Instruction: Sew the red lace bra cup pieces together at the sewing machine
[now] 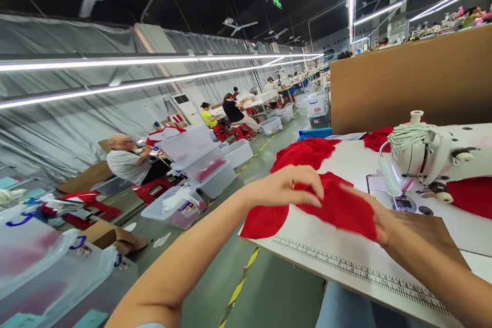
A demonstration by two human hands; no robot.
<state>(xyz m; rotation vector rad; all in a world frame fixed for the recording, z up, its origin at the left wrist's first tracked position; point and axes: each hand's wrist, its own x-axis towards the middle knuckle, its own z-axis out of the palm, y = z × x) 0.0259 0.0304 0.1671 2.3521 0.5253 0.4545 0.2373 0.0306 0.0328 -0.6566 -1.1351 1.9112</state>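
Note:
A piece of red fabric (342,210) is held up over the front of the white sewing table (307,228). My left hand (286,187) curves over its left part, with thumb and fingertips drawn together on the cloth. At the right end my right hand (378,223) grips the same piece; its fingers are blurred and partly hidden behind the fabric. More red fabric (267,220) lies under and left of my left hand, with a red heap (303,154) behind. To the right of my hands stands a white sewing machine (418,159), a bundle of pale green cord (409,134) on its head.
A printed ruler (346,261) runs along the table's front edge. A brown board (411,79) rises behind the table. Clear plastic bins (65,266) stand at left across the aisle. A seated person (128,159) and others work farther off.

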